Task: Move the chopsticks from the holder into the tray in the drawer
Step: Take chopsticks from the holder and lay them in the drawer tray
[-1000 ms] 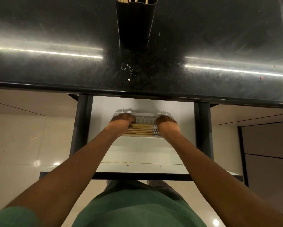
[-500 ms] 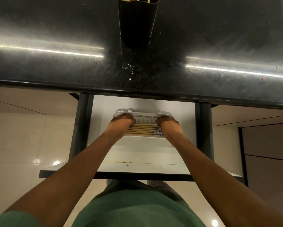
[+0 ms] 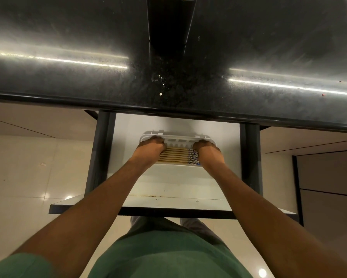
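Several wooden chopsticks [image 3: 175, 155] with blue-patterned right ends lie side by side in a white plastic tray [image 3: 178, 137] inside the open drawer [image 3: 174, 199]. My left hand [image 3: 149, 150] curls down over the left ends of the chopsticks, and my right hand [image 3: 207, 152] does the same over the patterned ends. The fingertips of both are hidden in the tray. The dark chopstick holder [image 3: 169, 23] stands on the black countertop [image 3: 68, 81] at the top centre. Its mouth is cut off by the frame edge.
The countertop's front edge overhangs the back of the drawer. Dark drawer rails [image 3: 101, 149] run on both sides. Pale floor tiles lie to the left, a dark cabinet front [image 3: 327, 189] to the right. My green shirt fills the bottom.
Both hands stay on the chopstick ends in the tray. The view has tilted down slightly, so the holder's top and its chopsticks have slid out of frame.
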